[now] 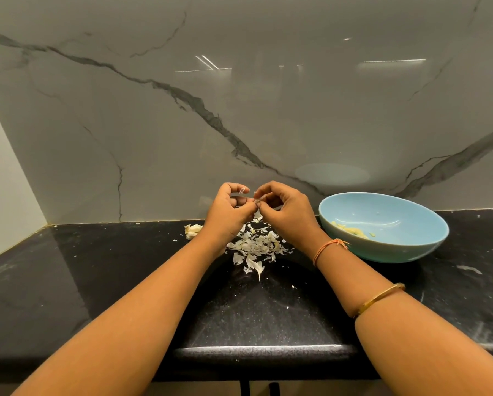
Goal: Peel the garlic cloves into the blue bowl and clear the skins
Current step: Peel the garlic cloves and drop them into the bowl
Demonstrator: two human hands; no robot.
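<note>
My left hand [225, 212] and my right hand [285, 210] meet above the black counter, fingertips pinching a small garlic clove [256, 199] between them; the clove is mostly hidden by the fingers. A pile of white garlic skins [256, 247] lies right under the hands. To the left of my left wrist sits a piece of garlic bulb [192, 230] still in its skin. The blue bowl [388, 241] stands at the right and holds several peeled cloves [351, 232].
The black counter [125, 281] runs to a grey marble wall behind. Its front edge [262, 352] is close to me. Small skin flakes lie scattered over the counter.
</note>
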